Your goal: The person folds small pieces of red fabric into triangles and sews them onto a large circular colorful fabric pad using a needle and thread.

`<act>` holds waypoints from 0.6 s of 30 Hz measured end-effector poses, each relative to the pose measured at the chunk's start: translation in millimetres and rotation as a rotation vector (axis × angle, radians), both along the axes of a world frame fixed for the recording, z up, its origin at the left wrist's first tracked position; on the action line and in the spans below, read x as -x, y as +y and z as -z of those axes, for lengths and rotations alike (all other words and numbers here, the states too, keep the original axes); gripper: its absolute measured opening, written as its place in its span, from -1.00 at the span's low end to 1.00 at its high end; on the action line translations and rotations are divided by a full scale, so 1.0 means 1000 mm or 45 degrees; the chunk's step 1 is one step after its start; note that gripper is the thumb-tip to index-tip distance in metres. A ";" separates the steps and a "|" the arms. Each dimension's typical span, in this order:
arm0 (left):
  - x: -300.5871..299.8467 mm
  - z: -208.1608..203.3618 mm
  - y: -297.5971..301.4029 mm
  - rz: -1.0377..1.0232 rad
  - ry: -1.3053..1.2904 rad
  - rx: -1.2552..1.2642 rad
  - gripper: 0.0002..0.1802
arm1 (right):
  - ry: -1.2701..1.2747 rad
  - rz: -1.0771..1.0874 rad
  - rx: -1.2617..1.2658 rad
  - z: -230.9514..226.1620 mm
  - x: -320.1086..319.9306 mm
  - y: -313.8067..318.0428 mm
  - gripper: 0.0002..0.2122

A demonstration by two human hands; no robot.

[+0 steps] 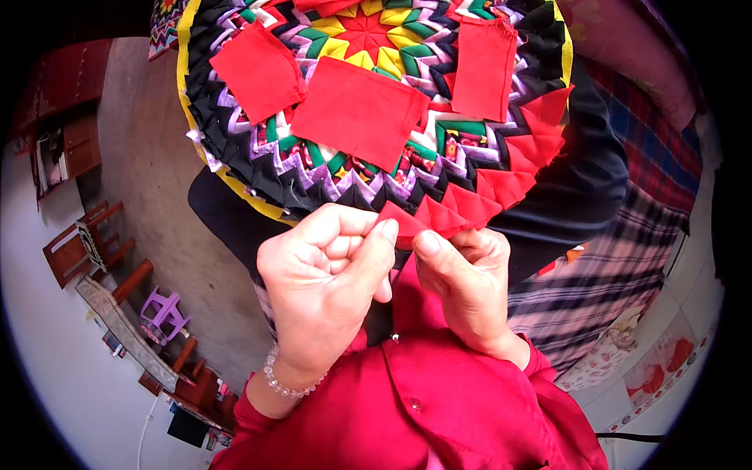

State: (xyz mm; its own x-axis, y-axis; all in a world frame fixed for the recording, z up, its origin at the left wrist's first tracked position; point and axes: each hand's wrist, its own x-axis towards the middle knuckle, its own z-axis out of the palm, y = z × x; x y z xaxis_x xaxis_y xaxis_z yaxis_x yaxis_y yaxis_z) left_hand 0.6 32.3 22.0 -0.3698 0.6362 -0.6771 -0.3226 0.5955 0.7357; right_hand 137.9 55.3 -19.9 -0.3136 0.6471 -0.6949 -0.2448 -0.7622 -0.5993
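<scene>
A round patchwork piece (368, 184) of folded fabric points, in black, purple, green, yellow and red, rests on my lap. Red folded triangles (501, 184) overlap along its lower right rim. At the near edge, my left hand (325, 270) pinches the tip of a red fabric triangle (401, 222) between thumb and fingers. Close beside it, my right hand (466, 274) grips the rim at the neighbouring red triangles, thumb on top. Whether a needle is in either hand cannot be made out. Loose red cloth pieces (356, 110) lie flat on top of the patchwork.
A plaid cloth (580, 290) covers the surface at my right, with small red and orange scraps on it. To the left on the floor stand a purple plastic stool (163, 316) and wooden furniture (82, 243). Yellow trim (188, 78) edges the patchwork.
</scene>
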 end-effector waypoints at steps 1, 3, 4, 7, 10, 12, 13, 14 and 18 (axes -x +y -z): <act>0.000 0.001 0.000 0.000 -0.003 -0.016 -0.94 | -0.022 0.004 -0.006 0.000 0.001 0.000 -0.68; -0.002 0.002 0.001 0.007 0.034 -0.026 -0.94 | -0.064 0.013 -0.021 0.002 0.002 0.000 -0.69; -0.003 0.002 0.002 0.010 0.055 -0.031 -0.94 | -0.059 0.011 -0.049 0.003 0.001 -0.001 -0.70; -0.002 0.002 0.003 0.018 0.045 -0.036 -0.94 | -0.073 0.023 -0.112 0.002 -0.001 -0.005 -0.73; -0.003 0.003 0.002 0.022 0.068 -0.044 -0.93 | -0.125 0.035 -0.173 -0.001 0.001 -0.008 -0.77; -0.001 0.002 0.002 0.066 0.063 -0.044 -0.92 | -0.072 0.046 -0.145 0.002 -0.001 -0.008 -0.76; -0.001 0.002 0.003 0.087 0.065 -0.044 -0.91 | -0.041 0.050 -0.131 0.004 -0.002 -0.007 -0.76; -0.001 0.002 0.002 0.084 0.071 -0.048 -0.91 | -0.045 0.039 -0.154 0.006 -0.003 -0.007 -0.76; -0.003 0.005 0.001 0.091 0.124 -0.078 -0.88 | -0.038 0.042 -0.217 0.010 -0.004 -0.008 -0.75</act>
